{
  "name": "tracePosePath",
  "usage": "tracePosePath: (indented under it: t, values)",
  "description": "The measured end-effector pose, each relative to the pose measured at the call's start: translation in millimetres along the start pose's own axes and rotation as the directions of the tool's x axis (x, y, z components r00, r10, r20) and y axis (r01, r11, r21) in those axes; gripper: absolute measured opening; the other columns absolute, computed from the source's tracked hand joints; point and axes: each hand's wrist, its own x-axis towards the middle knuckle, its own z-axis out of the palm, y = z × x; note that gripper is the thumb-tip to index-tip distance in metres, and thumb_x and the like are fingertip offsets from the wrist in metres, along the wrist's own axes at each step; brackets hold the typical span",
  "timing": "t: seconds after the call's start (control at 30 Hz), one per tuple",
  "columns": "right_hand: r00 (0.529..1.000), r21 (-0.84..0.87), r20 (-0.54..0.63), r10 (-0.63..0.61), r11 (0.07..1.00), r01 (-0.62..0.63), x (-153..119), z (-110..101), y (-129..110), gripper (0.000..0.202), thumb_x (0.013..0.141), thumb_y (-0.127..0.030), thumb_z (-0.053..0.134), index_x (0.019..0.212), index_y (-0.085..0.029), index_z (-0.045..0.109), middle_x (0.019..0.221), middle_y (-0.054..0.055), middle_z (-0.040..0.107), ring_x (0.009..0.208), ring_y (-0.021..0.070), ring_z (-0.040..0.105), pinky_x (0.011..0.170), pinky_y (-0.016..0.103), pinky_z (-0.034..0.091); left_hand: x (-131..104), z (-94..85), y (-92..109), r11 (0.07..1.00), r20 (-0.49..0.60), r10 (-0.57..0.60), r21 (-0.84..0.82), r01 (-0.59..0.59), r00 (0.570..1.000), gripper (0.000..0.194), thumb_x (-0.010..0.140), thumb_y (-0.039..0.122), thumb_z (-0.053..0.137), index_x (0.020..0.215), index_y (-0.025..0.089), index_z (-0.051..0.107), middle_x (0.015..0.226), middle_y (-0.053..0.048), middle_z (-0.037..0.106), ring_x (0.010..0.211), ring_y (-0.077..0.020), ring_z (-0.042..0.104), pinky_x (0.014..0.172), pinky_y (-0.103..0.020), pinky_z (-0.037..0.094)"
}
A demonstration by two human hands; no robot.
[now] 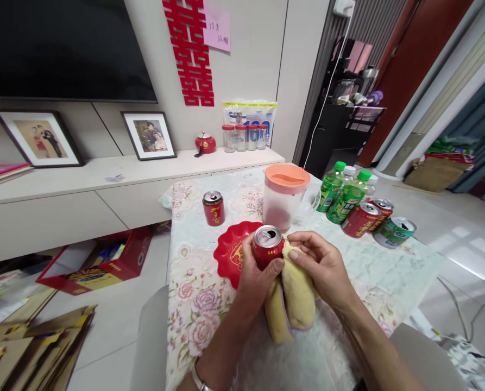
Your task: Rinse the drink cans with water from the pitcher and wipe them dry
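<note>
My left hand [256,274] is wrapped round an opened red can [268,251], holding it upright over the table near the red scalloped plate [228,252]. A yellow cloth [299,293] with a purple edge hangs down beside the can. Its upper part is pinched between the thumb and fingers of my right hand [317,260], close to the can's right side. Another opened red can [213,209] stands behind the plate. The plate is partly hidden by my left hand and the held can.
A pitcher [281,209] with an orange lid stands behind the held can. At the right are green-capped bottles [348,198], more red cans [361,220] and a green can [395,233]. The tablecloth [201,304] is floral. A red box [132,258] sits on the floor, left.
</note>
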Motion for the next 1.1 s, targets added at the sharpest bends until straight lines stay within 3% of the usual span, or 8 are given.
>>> tracePosePath:
  t: [0.17, 0.47, 0.6, 0.73, 0.8, 0.87, 0.97, 1.1]
  values:
    - [0.994, 0.028, 0.033, -0.101, 0.995, 0.100, -5.5, -3.0, 7.2, 0.029, 0.083, -0.041, 0.085, 0.106, -0.027, 0.075, 0.099, 0.003, 0.075, 0.086, 0.0161, 0.068, 0.074, 0.026, 0.054, -0.5, -1.2, 0.1, 0.993, 0.088, -0.084, -0.074, 0.091, 0.993, 0.078, 0.076, 0.046, 0.087, 0.138, 0.028, 0.042, 0.137, -0.011, 0.065, 0.127, -0.0333, 0.064, 0.104, -0.048, 0.054]
    - [0.921, -0.248, -0.026, -0.390, 0.895, 0.372, 8.0, -3.0, 19.1, 0.009, 0.087, -0.029, 0.079, 0.096, -0.028, 0.081, 0.103, 0.004, 0.066, 0.100, 0.0176, 0.064, 0.086, 0.028, 0.051, -4.5, 1.7, 15.5, 0.997, 0.076, -0.057, -0.045, 0.060, 0.995, 0.055, 0.084, 0.045, 0.080, 0.129, 0.027, 0.054, 0.141, -0.009, 0.064, 0.134, -0.0315, 0.059, 0.114, -0.049, 0.046]
    - [0.934, -0.222, -0.080, -0.349, 0.920, 0.324, 10.2, -4.6, 22.0, 0.010, 0.086, -0.032, 0.080, 0.095, -0.029, 0.080, 0.107, 0.004, 0.067, 0.105, 0.0190, 0.064, 0.091, 0.030, 0.051, -5.1, 2.9, 19.1, 0.995, 0.082, -0.072, -0.064, 0.077, 0.994, 0.061, 0.082, 0.044, 0.081, 0.133, 0.028, 0.053, 0.140, -0.009, 0.064, 0.132, -0.0316, 0.061, 0.114, -0.049, 0.047]
    - [0.985, -0.103, -0.094, -0.142, 0.986, 0.132, 10.3, -6.6, 21.3, 0.022, 0.084, -0.044, 0.081, 0.097, -0.026, 0.076, 0.103, 0.005, 0.073, 0.090, 0.0197, 0.068, 0.078, 0.032, 0.055, -6.0, 3.7, 17.4, 0.995, 0.093, -0.058, -0.074, 0.065, 0.994, 0.061, 0.081, 0.044, 0.083, 0.131, 0.028, 0.051, 0.138, -0.008, 0.064, 0.131, -0.0313, 0.061, 0.113, -0.048, 0.047]
    - [0.981, -0.139, -0.109, -0.163, 0.979, 0.147, 8.7, -5.8, 18.1, 0.024, 0.083, -0.045, 0.081, 0.095, -0.025, 0.075, 0.099, 0.005, 0.074, 0.086, 0.0202, 0.069, 0.076, 0.033, 0.056, -5.6, 3.7, 15.1, 0.996, 0.105, -0.037, -0.077, 0.046, 0.994, 0.062, 0.081, 0.044, 0.084, 0.130, 0.028, 0.050, 0.138, -0.008, 0.064, 0.130, -0.0307, 0.061, 0.113, -0.047, 0.047]
    - [0.946, -0.276, -0.109, -0.305, 0.924, 0.266, 5.4, -3.5, 13.2, 0.018, 0.085, -0.041, 0.079, 0.092, -0.025, 0.076, 0.097, 0.006, 0.073, 0.090, 0.0212, 0.068, 0.080, 0.034, 0.056, -4.5, 3.2, 12.9, 0.998, 0.096, -0.018, -0.063, 0.024, 0.995, 0.061, 0.080, 0.044, 0.084, 0.129, 0.028, 0.050, 0.138, -0.009, 0.063, 0.131, -0.0310, 0.060, 0.112, -0.047, 0.047]
    - [0.864, -0.485, -0.003, -0.503, 0.757, 0.439, -0.9, 1.3, 5.8, 0.006, 0.088, -0.029, 0.075, 0.092, -0.026, 0.078, 0.094, 0.006, 0.071, 0.089, 0.0211, 0.068, 0.079, 0.035, 0.055, -2.4, 1.4, 10.9, 1.000, 0.069, 0.028, -0.014, -0.027, 0.997, 0.061, 0.080, 0.045, 0.084, 0.127, 0.027, 0.051, 0.138, -0.009, 0.063, 0.131, -0.0317, 0.059, 0.112, -0.047, 0.047]
    - [0.796, -0.582, 0.097, -0.597, 0.615, 0.532, -2.8, 3.7, 4.8, 0.009, 0.091, -0.022, 0.070, 0.098, -0.026, 0.075, 0.093, 0.006, 0.071, 0.085, 0.0202, 0.068, 0.075, 0.034, 0.054, -0.9, -0.5, 10.7, 0.999, 0.073, 0.045, -0.023, -0.044, 0.996, 0.067, 0.078, 0.048, 0.086, 0.131, 0.028, 0.050, 0.135, -0.009, 0.064, 0.127, -0.0306, 0.061, 0.109, -0.045, 0.048]
